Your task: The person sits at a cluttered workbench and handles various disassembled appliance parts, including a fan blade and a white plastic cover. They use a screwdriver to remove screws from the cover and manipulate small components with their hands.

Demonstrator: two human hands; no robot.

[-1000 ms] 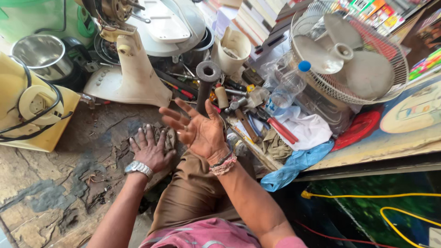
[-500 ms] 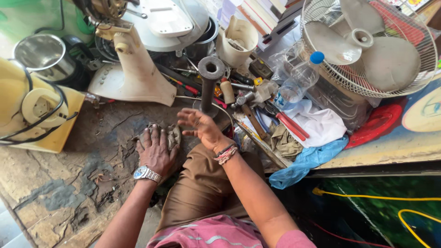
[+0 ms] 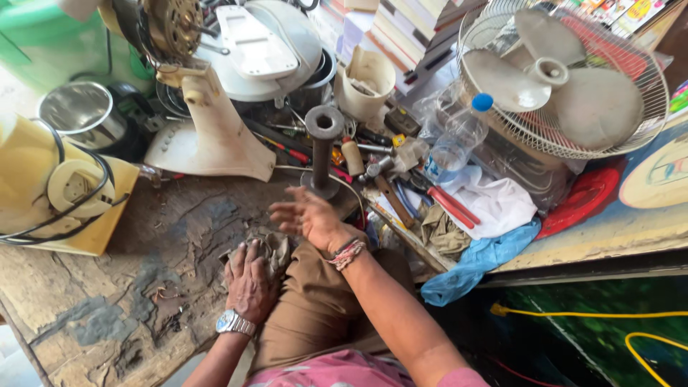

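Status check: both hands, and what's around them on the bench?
Left hand pressed flat on grey rag. Right hand open, empty, raised above it. Black spool stand just beyond fingers, not touched.

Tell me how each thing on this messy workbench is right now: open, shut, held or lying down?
Left hand: pressed flat on a crumpled grey rag.
Right hand: open, fingers spread, holding nothing.
Clear plastic bottle with blue cap: capped, tilted.
Grey fan blades in a white wire cage: lying face up, blades sharp, apparently not spinning.
Shiny steel pot: upright, uncovered.
Dark metal spool: standing upright.
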